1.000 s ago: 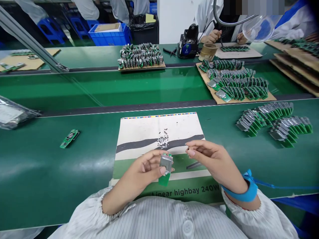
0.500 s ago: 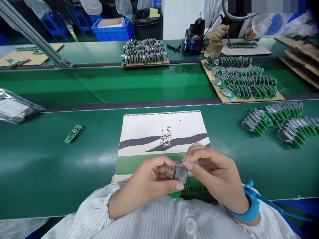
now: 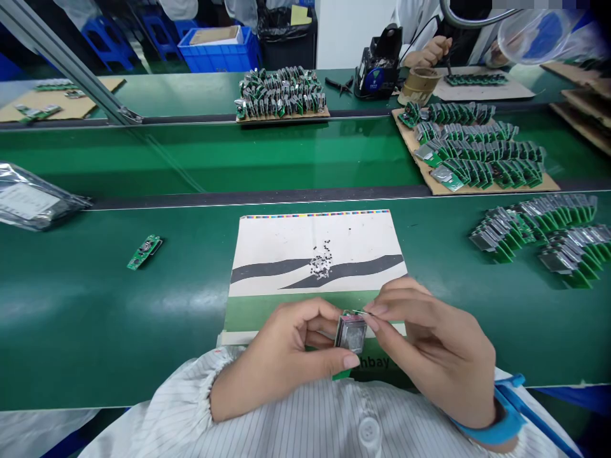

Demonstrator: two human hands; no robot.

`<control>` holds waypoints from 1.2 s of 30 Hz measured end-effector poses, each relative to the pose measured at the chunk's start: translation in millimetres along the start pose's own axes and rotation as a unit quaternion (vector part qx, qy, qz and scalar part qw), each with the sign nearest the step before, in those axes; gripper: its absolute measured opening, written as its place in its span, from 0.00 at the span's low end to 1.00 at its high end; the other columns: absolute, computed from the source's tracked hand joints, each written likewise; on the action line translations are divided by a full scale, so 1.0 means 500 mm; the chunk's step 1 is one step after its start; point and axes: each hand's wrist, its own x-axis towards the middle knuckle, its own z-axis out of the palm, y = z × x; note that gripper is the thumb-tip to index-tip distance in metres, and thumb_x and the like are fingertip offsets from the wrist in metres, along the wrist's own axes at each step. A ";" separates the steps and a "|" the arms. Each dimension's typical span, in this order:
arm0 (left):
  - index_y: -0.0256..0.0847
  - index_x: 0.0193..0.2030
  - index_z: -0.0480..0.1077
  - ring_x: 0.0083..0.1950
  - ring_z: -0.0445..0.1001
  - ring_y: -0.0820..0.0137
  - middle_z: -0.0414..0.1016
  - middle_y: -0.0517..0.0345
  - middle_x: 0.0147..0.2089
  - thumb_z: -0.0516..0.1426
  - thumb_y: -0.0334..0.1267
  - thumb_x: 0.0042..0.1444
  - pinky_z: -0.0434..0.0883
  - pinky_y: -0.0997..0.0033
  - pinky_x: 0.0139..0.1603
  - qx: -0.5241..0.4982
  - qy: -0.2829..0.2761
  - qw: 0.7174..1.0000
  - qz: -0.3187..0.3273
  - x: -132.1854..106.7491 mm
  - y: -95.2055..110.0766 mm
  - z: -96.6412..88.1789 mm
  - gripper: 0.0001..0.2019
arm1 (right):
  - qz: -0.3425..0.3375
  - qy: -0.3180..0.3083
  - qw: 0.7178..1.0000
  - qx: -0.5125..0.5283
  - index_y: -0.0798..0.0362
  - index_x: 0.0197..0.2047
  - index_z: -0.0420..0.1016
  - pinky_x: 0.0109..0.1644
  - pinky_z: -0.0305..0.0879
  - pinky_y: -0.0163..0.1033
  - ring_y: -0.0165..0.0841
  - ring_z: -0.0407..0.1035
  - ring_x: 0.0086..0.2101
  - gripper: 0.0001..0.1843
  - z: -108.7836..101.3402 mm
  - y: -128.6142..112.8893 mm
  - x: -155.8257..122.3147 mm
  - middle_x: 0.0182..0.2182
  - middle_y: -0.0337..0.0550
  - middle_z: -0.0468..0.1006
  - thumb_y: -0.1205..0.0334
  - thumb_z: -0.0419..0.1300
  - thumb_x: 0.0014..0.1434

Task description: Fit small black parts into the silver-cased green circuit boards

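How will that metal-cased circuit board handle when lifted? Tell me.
The metal-cased circuit board is probably stiff: its square can keeps its shape between the left hand and right hand. It is likely light, since fingers alone steady it. Its smooth metal faces may slip a little.

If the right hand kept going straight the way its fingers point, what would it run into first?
The metal-shielded circuit board, most likely: the right hand's fingertips point left and already sit at its top edge. Depth is hard to judge from this view, but the left hand holding the board looks next in line.
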 end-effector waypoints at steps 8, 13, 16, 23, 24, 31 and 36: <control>0.38 0.37 0.69 0.34 0.76 0.74 0.76 0.59 0.34 0.66 0.33 0.50 0.73 0.78 0.34 0.042 0.007 0.999 0.021 -0.001 0.007 0.004 0.11 | -0.015 0.016 0.999 -0.040 0.45 0.48 0.63 0.28 0.71 0.38 0.34 0.72 0.34 0.22 0.005 -0.013 -0.004 0.32 0.41 0.79 0.79 0.58 0.56; 0.39 0.37 0.70 0.35 0.77 0.74 0.77 0.59 0.36 0.66 0.31 0.49 0.74 0.79 0.35 0.067 0.014 0.997 0.038 -0.002 0.006 0.003 0.10 | -0.023 0.009 0.997 -0.077 0.44 0.49 0.62 0.27 0.71 0.38 0.34 0.72 0.31 0.22 0.001 -0.017 -0.008 0.33 0.40 0.79 0.77 0.58 0.57; 0.38 0.37 0.71 0.36 0.78 0.74 0.77 0.60 0.35 0.66 0.30 0.48 0.75 0.79 0.36 0.072 0.016 0.996 0.044 -0.002 0.007 0.004 0.11 | -0.036 0.009 0.996 -0.083 0.44 0.49 0.62 0.26 0.69 0.38 0.35 0.71 0.32 0.23 0.001 -0.015 -0.009 0.32 0.40 0.78 0.78 0.57 0.56; 0.39 0.37 0.72 0.35 0.78 0.75 0.77 0.62 0.34 0.67 0.25 0.46 0.75 0.81 0.36 0.066 0.023 0.996 0.047 -0.002 0.010 0.005 0.13 | -0.040 0.005 0.993 -0.110 0.47 0.48 0.66 0.28 0.68 0.39 0.34 0.70 0.31 0.19 0.005 -0.013 -0.006 0.31 0.42 0.76 0.77 0.58 0.57; 0.39 0.38 0.72 0.36 0.78 0.75 0.78 0.61 0.35 0.67 0.25 0.46 0.75 0.81 0.37 0.071 0.023 0.996 0.049 -0.002 0.010 0.005 0.13 | -0.044 0.003 0.991 -0.124 0.47 0.47 0.67 0.28 0.68 0.39 0.33 0.70 0.30 0.18 0.005 -0.015 -0.005 0.31 0.42 0.76 0.77 0.58 0.58; 0.38 0.39 0.73 0.38 0.79 0.70 0.78 0.57 0.38 0.67 0.26 0.46 0.78 0.74 0.41 0.109 0.027 0.992 0.060 -0.005 0.009 0.005 0.13 | -0.076 -0.019 0.982 -0.169 0.49 0.43 0.71 0.27 0.68 0.38 0.32 0.70 0.26 0.12 -0.002 -0.027 0.007 0.28 0.42 0.76 0.76 0.57 0.59; 0.38 0.39 0.73 0.38 0.79 0.71 0.78 0.58 0.38 0.66 0.26 0.47 0.78 0.75 0.40 0.123 0.028 0.990 0.071 -0.003 0.010 0.005 0.12 | -0.082 -0.025 0.980 -0.180 0.51 0.42 0.71 0.27 0.68 0.37 0.30 0.71 0.26 0.11 -0.005 -0.029 0.011 0.28 0.41 0.76 0.76 0.56 0.61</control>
